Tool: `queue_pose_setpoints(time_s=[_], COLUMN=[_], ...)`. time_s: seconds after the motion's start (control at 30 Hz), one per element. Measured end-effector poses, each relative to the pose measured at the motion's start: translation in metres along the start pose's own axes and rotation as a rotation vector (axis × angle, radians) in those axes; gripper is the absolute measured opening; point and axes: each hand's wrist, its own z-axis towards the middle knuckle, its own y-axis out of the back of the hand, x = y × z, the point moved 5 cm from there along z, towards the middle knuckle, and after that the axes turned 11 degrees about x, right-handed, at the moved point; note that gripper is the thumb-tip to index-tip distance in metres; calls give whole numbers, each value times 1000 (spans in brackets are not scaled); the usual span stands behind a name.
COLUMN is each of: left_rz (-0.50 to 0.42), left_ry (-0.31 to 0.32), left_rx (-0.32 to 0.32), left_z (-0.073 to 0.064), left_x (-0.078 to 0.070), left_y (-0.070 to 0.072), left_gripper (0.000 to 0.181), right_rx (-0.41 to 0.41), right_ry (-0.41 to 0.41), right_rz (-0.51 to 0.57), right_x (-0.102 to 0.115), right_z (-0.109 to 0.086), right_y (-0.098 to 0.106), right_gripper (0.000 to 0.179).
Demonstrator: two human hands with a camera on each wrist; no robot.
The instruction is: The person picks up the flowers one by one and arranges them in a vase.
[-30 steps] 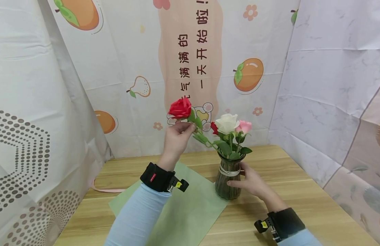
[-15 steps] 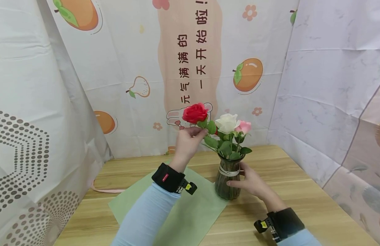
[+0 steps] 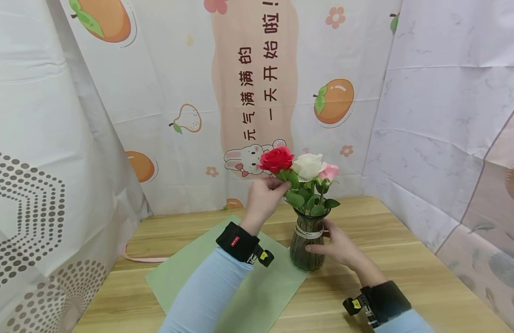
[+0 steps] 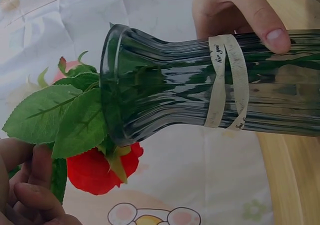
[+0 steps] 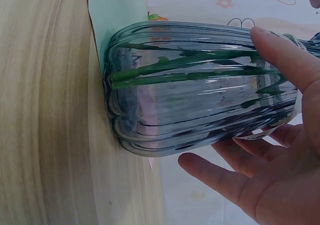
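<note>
A red rose (image 3: pixel 276 159) leans at the left of the bunch, and my left hand (image 3: pixel 263 201) pinches it just below the bloom, among its leaves. Beside it, a white rose (image 3: pixel 308 166) and a pink rose (image 3: pixel 330 172) stand in a ribbed grey glass vase (image 3: pixel 306 254). My right hand (image 3: pixel 340 245) grips the vase from the right, thumb (image 5: pixel 285 55) on one side and fingers round the other. Green stems (image 5: pixel 190 76) show through the glass. A pale printed ribbon (image 4: pixel 216 80) circles the neck. In the left wrist view another red bloom (image 4: pixel 100 170) hangs near the rim.
A sheet of green paper (image 3: pixel 244 286) lies flat on the wooden table (image 3: pixel 356 305), its right corner by the vase's base. At the left, a pink ribbon (image 3: pixel 146 259) lies on the table. Printed cloth (image 3: pixel 169 157) hangs behind and at both sides.
My left hand has moved right and slightly down, bringing the red rose from apart on the left to right beside the white one. My right hand and the vase have stayed in place.
</note>
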Motion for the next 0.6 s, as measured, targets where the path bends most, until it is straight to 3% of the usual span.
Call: queue_pose_setpoints(time_s=[0.27,0.6], left_rz=[20,133], left_ry=[31,97], left_rx=[19,32], left_z=[-1,-1], left_x=[5,15], left_y=[-11,-24], left_gripper=[19,20], right_rx=[4,10], right_ry=[-3,-10], right_rz=[-9,-17], right_x=[0,-1], right_z=[0,1], right_y=[0,0], right_gripper=[94,95])
